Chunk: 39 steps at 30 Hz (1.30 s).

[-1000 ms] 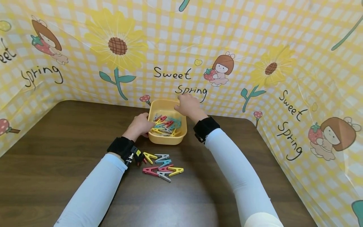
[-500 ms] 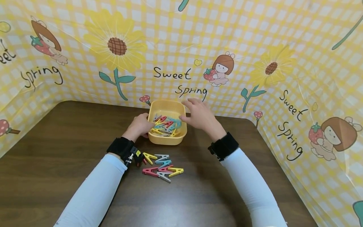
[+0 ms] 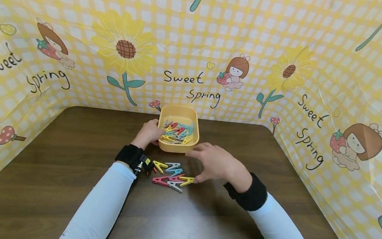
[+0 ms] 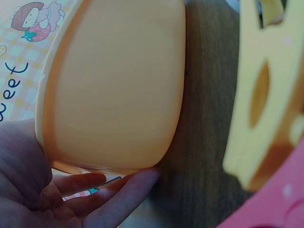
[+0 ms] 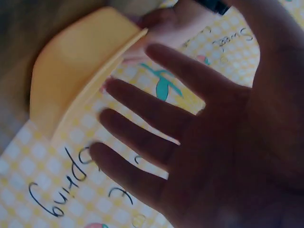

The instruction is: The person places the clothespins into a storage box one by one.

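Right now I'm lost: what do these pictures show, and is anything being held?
There's no robot here: this is bare-handed work at a brown table. The wide picture is taken from the worker's head, looking down; the two close ones are taken from the left and right wrists. The left hand grips the side of a yellow box with clothespins inside. In front of it lie loose clothespins, red, yellow, blue and grey. The right hand is beside them, fingers spread, holding nothing.

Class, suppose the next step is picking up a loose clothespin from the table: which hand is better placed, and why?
Probably the right hand: it is spread open, holds nothing, and is right beside the nearest yellow clothespin. The left hand is busy gripping the yellow bin.
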Each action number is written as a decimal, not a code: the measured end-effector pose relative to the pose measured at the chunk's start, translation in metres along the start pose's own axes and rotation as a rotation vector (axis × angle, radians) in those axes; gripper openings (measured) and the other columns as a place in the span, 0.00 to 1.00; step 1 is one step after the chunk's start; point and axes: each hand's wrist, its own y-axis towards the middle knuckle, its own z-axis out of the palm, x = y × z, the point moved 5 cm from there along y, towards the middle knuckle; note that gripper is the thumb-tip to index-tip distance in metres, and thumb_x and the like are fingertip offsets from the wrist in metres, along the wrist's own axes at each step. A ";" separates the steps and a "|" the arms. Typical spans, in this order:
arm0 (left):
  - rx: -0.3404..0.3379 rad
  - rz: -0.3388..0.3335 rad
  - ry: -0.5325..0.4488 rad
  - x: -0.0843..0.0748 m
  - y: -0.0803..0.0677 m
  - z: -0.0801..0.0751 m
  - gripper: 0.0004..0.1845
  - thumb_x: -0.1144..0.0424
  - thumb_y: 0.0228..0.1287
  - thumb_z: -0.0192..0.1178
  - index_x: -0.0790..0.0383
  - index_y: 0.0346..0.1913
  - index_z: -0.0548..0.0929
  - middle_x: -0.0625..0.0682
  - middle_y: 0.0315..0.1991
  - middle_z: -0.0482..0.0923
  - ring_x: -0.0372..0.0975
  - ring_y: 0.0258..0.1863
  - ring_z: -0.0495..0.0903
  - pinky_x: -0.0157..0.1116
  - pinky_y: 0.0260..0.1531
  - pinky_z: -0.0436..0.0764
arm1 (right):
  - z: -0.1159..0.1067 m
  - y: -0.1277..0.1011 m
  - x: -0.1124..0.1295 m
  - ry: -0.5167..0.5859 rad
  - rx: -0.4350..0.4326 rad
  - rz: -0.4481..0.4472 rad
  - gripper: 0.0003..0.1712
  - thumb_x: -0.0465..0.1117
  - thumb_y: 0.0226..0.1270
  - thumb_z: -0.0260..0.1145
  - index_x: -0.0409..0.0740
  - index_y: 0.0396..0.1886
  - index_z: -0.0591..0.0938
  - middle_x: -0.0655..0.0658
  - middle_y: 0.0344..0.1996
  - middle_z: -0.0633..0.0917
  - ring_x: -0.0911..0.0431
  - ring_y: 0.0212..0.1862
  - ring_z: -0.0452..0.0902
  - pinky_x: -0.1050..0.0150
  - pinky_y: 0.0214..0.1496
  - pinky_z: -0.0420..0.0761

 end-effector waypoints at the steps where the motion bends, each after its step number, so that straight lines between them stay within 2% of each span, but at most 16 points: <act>1: -0.001 -0.003 0.001 0.000 0.000 0.000 0.35 0.60 0.81 0.57 0.67 0.83 0.61 0.71 0.66 0.77 0.50 0.44 0.89 0.39 0.34 0.94 | 0.005 0.001 0.001 0.007 0.045 0.011 0.48 0.59 0.59 0.85 0.58 0.78 0.78 0.42 0.76 0.79 0.44 0.76 0.74 0.42 0.76 0.81; 5: 0.003 -0.010 0.013 0.001 0.001 0.000 0.35 0.59 0.82 0.56 0.68 0.83 0.60 0.70 0.66 0.77 0.49 0.43 0.89 0.39 0.34 0.94 | 0.023 0.009 0.005 0.024 0.177 0.029 0.40 0.56 0.59 0.86 0.59 0.71 0.83 0.48 0.64 0.85 0.53 0.58 0.80 0.53 0.61 0.87; 9: 0.016 0.001 0.014 0.001 0.002 0.001 0.36 0.59 0.82 0.56 0.68 0.84 0.59 0.71 0.66 0.76 0.48 0.42 0.89 0.39 0.35 0.94 | 0.037 0.016 0.013 0.017 0.227 -0.003 0.31 0.53 0.60 0.86 0.57 0.63 0.88 0.53 0.55 0.89 0.59 0.48 0.78 0.60 0.56 0.86; 16: 0.010 0.000 0.016 0.001 0.003 0.000 0.35 0.59 0.81 0.56 0.68 0.83 0.60 0.70 0.65 0.77 0.49 0.43 0.89 0.38 0.33 0.93 | 0.041 0.022 0.026 -0.005 0.189 0.010 0.24 0.50 0.64 0.83 0.54 0.59 0.91 0.54 0.49 0.92 0.61 0.39 0.79 0.64 0.51 0.86; 21: 0.018 -0.013 0.015 0.000 0.003 0.002 0.37 0.59 0.82 0.56 0.67 0.85 0.57 0.71 0.67 0.76 0.49 0.44 0.89 0.37 0.33 0.93 | 0.043 0.024 0.030 -0.035 0.150 0.004 0.15 0.48 0.66 0.82 0.51 0.49 0.92 0.55 0.36 0.89 0.60 0.32 0.76 0.68 0.37 0.79; 24: 0.016 -0.011 0.017 0.000 0.003 0.002 0.37 0.58 0.82 0.56 0.68 0.85 0.57 0.71 0.67 0.76 0.49 0.43 0.89 0.37 0.33 0.93 | 0.046 0.026 0.031 -0.049 0.135 0.012 0.11 0.47 0.66 0.82 0.50 0.43 0.91 0.55 0.30 0.86 0.60 0.30 0.74 0.68 0.33 0.75; 33: 0.010 -0.012 0.024 0.000 0.002 0.001 0.38 0.58 0.82 0.56 0.68 0.85 0.56 0.71 0.67 0.75 0.50 0.44 0.89 0.37 0.33 0.93 | 0.050 0.029 0.032 -0.088 0.128 0.002 0.11 0.45 0.66 0.82 0.51 0.46 0.91 0.53 0.33 0.89 0.60 0.31 0.76 0.70 0.34 0.77; 37: 0.012 -0.016 0.027 0.000 0.003 0.002 0.39 0.59 0.82 0.56 0.69 0.86 0.55 0.72 0.68 0.74 0.50 0.45 0.89 0.37 0.33 0.93 | 0.047 0.027 0.028 -0.055 0.128 0.011 0.09 0.43 0.67 0.81 0.51 0.45 0.91 0.54 0.30 0.86 0.60 0.30 0.74 0.69 0.33 0.75; 39: 0.014 -0.016 0.021 0.000 0.003 0.003 0.38 0.59 0.82 0.56 0.69 0.86 0.55 0.72 0.68 0.74 0.50 0.45 0.89 0.38 0.33 0.93 | 0.044 0.026 0.025 -0.014 0.124 0.010 0.06 0.41 0.68 0.81 0.50 0.41 0.90 0.55 0.26 0.82 0.60 0.28 0.71 0.69 0.31 0.72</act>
